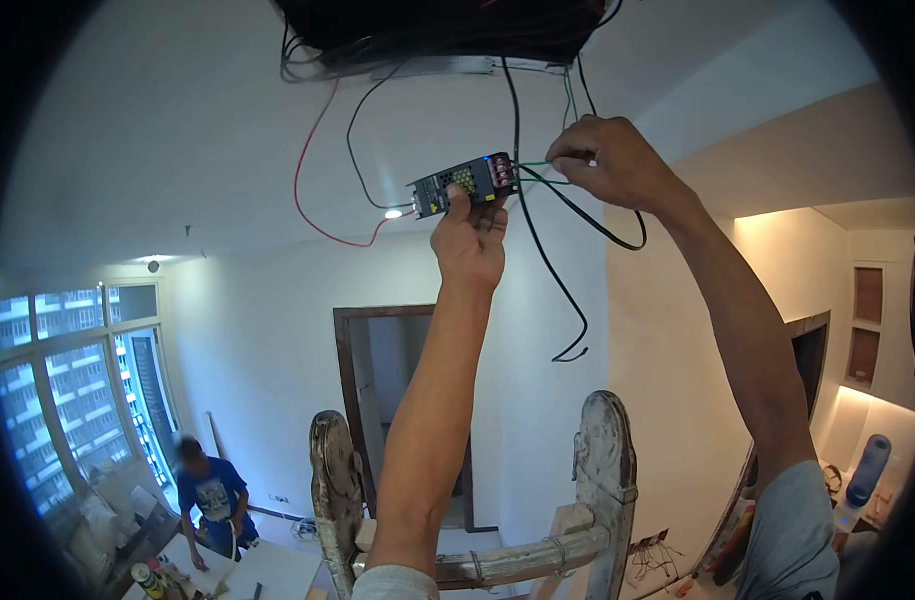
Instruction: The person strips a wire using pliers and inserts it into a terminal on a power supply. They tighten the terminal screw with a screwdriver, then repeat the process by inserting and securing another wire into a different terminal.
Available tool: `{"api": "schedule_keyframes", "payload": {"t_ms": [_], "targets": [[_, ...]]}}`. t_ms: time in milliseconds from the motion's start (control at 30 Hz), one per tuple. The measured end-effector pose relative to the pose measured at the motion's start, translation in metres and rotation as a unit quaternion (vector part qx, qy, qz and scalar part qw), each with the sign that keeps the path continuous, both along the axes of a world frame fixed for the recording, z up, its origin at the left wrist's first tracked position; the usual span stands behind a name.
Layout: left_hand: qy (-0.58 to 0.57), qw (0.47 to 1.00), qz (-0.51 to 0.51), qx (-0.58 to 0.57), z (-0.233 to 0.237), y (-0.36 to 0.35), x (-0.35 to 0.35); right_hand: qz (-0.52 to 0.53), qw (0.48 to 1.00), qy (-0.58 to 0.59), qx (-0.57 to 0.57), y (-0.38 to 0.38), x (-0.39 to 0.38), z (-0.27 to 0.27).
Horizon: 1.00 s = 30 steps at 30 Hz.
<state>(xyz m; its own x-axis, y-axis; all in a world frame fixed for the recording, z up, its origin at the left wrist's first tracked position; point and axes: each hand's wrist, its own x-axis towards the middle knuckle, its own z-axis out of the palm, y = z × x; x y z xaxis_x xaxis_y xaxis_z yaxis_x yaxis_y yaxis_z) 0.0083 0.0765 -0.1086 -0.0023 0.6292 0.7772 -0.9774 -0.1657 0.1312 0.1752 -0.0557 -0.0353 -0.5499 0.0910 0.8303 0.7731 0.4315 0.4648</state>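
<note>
My left hand [470, 243] holds a black power supply box [466, 186] from below, with the thumb on its front and the fingers behind. A red wire [298, 185] and a black wire [352, 150] run into the box's left end. At its right end is a terminal block [501, 171] with green wires. My right hand [606, 160] pinches a green wire [538, 163] just right of the terminals. A thick black cable [550, 262] hangs behind the box, its end loose.
Above is a dark ceiling opening [448, 30] with bundled cables. The top of a worn wooden ladder [606, 450] stands below my arms. At the lower left a person in a blue shirt [216, 495] stands by a white table [273, 572]. Windows [78, 370] line the left.
</note>
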Motion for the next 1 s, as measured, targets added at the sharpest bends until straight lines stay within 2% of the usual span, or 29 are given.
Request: {"api": "schedule_keyframes", "payload": {"t_ms": [167, 267, 400, 467, 700, 733, 833, 867, 1000], "targets": [[-0.003, 1.0, -0.007, -0.002, -0.002, -0.002, 0.0, 0.043, 0.996, 0.065, -0.042, -0.004, -0.003, -0.002], [0.007, 1.0, -0.002, 0.005, -0.003, -0.002, -0.002, 0.005, 0.998, 0.047, -0.04, -0.004, -0.007, -0.002], [0.009, 1.0, -0.003, 0.008, -0.004, -0.004, -0.003, 0.008, 0.999, 0.027, -0.021, 0.0, -0.01, -0.003], [0.005, 1.0, -0.002, -0.02, -0.002, -0.004, -0.002, 0.025, 0.997, 0.062, -0.036, -0.001, -0.012, -0.005], [-0.011, 1.0, 0.009, 0.01, -0.004, -0.003, -0.001, -0.008, 0.999, 0.036, -0.033, -0.004, -0.011, -0.002], [0.004, 1.0, 0.01, 0.005, -0.003, -0.002, -0.001, 0.005, 0.997, 0.066, -0.038, -0.004, -0.013, -0.005], [-0.008, 1.0, 0.016, 0.013, -0.003, 0.003, 0.0, 0.02, 0.997, 0.052, -0.05, -0.002, -0.009, -0.004], [-0.01, 1.0, 0.016, 0.021, -0.003, 0.004, 0.0, -0.007, 0.998, 0.053, -0.044, -0.006, -0.015, -0.005], [-0.01, 1.0, 0.015, 0.011, -0.002, 0.005, -0.001, -0.006, 0.997, 0.06, -0.048, -0.002, -0.013, -0.006]]}}
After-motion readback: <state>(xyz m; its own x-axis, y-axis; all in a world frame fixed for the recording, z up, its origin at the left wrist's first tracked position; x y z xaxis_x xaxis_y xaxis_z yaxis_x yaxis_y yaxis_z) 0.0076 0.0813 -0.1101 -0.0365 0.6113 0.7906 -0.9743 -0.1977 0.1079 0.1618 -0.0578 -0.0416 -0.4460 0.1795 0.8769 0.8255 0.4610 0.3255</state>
